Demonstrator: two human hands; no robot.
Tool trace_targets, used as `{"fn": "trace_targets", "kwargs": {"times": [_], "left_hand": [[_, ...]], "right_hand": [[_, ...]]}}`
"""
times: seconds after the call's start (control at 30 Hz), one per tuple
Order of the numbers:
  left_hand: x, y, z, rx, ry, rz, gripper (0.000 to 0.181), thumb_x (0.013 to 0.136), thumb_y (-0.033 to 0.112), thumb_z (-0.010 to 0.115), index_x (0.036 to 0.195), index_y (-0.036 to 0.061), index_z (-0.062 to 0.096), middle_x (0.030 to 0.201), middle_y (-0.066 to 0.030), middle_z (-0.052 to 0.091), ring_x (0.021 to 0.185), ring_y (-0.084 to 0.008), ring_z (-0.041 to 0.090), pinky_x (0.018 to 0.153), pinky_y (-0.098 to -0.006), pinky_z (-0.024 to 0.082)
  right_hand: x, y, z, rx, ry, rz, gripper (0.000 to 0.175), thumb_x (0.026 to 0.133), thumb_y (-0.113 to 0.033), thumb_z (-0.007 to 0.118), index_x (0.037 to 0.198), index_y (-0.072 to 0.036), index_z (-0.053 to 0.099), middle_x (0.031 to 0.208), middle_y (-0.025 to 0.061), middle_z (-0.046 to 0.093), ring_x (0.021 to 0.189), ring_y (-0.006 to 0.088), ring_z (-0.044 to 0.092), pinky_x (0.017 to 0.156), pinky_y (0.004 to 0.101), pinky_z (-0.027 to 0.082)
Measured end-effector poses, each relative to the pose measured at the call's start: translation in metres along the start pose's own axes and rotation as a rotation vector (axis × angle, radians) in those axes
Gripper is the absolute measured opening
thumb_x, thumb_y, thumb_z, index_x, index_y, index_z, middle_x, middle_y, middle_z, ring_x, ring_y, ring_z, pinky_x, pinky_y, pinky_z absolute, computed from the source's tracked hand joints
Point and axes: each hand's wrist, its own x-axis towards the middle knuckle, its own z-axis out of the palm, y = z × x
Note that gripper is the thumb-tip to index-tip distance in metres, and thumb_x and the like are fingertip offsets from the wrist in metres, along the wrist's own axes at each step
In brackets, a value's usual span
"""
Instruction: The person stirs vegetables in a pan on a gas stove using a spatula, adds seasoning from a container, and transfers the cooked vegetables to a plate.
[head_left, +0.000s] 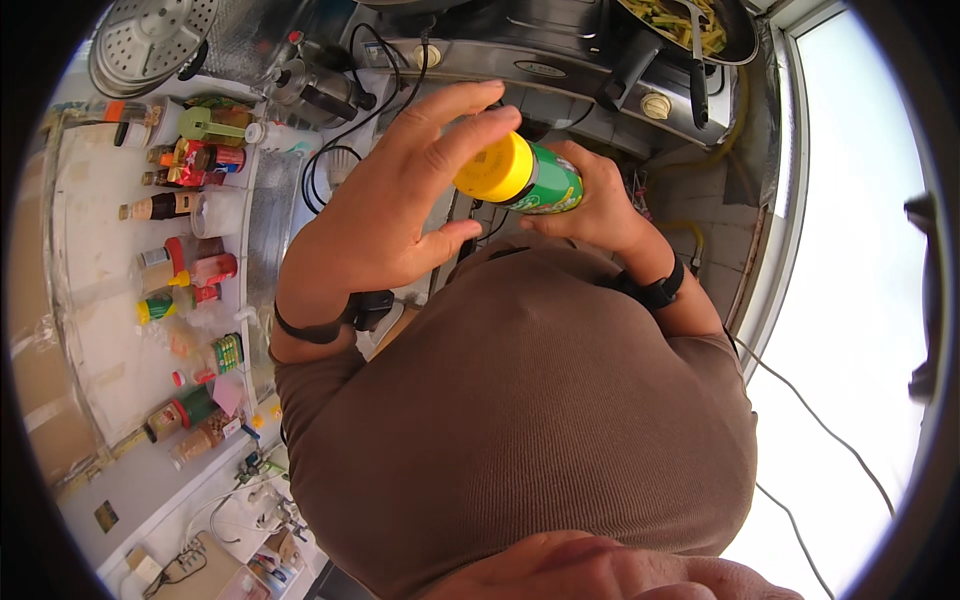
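My right hand (600, 195) grips a green seasoning container (556, 180) with a yellow lid (496, 169); the container is tilted, its lid towards my left hand. Fingers apart, my left hand (405, 172) is raised beside the lid, and whether a fingertip touches the lid's edge is hard to tell. Both wrists wear dark bands. Beyond my hands, at the top right, a frying pan (739, 37) on the gas stove (540, 67) holds cut yellow-green food strips (667, 19), with a slotted spatula (699, 82) lying across its rim.
Shelves (244, 225) on the left bear sauce bottles, jars and a white squeeze bottle (285, 139). A metal kettle (307, 90) and black cables stand near the stove's left end. Perforated steamer trays (154, 41) are at the top left. A bright window (847, 225) lies on the right.
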Motion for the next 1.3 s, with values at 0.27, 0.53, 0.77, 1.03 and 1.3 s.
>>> {"fn": "trace_targets", "kwargs": {"times": [0.27, 0.53, 0.77, 1.03, 1.3], "left_hand": [[0.001, -0.002, 0.013, 0.129, -0.079, -0.422, 0.063, 0.079, 0.022, 0.076, 0.132, 0.0021, 0.049, 0.118, -0.0176, 0.059, 0.108, -0.0345, 0.058, 0.089, -0.0371, 0.049], [0.016, -0.025, 0.008, 0.28, -0.165, 0.253, 0.059, 0.083, 0.035, 0.072, 0.129, 0.0035, 0.053, 0.115, -0.0172, 0.059, 0.102, -0.0335, 0.059, 0.084, -0.0364, 0.051], [0.017, -0.023, 0.016, 0.191, -0.115, -0.142, 0.058, 0.083, 0.037, 0.072, 0.128, 0.0054, 0.053, 0.114, -0.017, 0.058, 0.101, -0.0332, 0.059, 0.079, -0.0392, 0.052], [0.022, -0.032, 0.01, 0.111, -0.054, 0.079, 0.042, 0.088, 0.031, 0.068, 0.119, 0.0053, 0.057, 0.108, -0.0154, 0.061, 0.093, -0.0328, 0.06, 0.076, -0.0389, 0.052], [0.005, -0.051, 0.008, -0.705, 0.26, -0.38, 0.047, 0.092, 0.045, 0.063, 0.116, 0.0057, 0.056, 0.098, -0.0057, 0.064, 0.085, -0.0117, 0.061, 0.072, -0.0261, 0.049]], "right_hand": [[0.005, 0.008, 0.004, -0.046, -0.053, -0.078, 0.061, 0.057, -0.013, 0.087, 0.111, -0.001, 0.061, 0.095, 0.0137, 0.069, 0.085, 0.0247, 0.068, 0.078, 0.0324, 0.054], [0.004, 0.014, -0.002, -0.062, -0.002, 0.006, 0.059, 0.057, -0.013, 0.087, 0.109, -0.001, 0.061, 0.093, 0.0142, 0.069, 0.086, 0.0268, 0.069, 0.077, 0.0335, 0.054], [0.004, 0.014, -0.002, -0.08, 0.038, -0.02, 0.06, 0.057, -0.012, 0.087, 0.11, -0.002, 0.061, 0.093, 0.0138, 0.069, 0.085, 0.0284, 0.068, 0.077, 0.0336, 0.054], [0.007, 0.018, -0.002, -0.1, 0.038, -0.033, 0.062, 0.058, -0.014, 0.088, 0.112, 0.0, 0.06, 0.094, 0.0144, 0.067, 0.084, 0.0245, 0.067, 0.079, 0.033, 0.053], [0.01, 0.024, 0.0, -0.016, 0.039, -0.026, 0.065, 0.058, -0.014, 0.09, 0.114, -0.001, 0.06, 0.097, 0.0106, 0.068, 0.088, 0.0187, 0.066, 0.081, 0.0309, 0.052]]}}
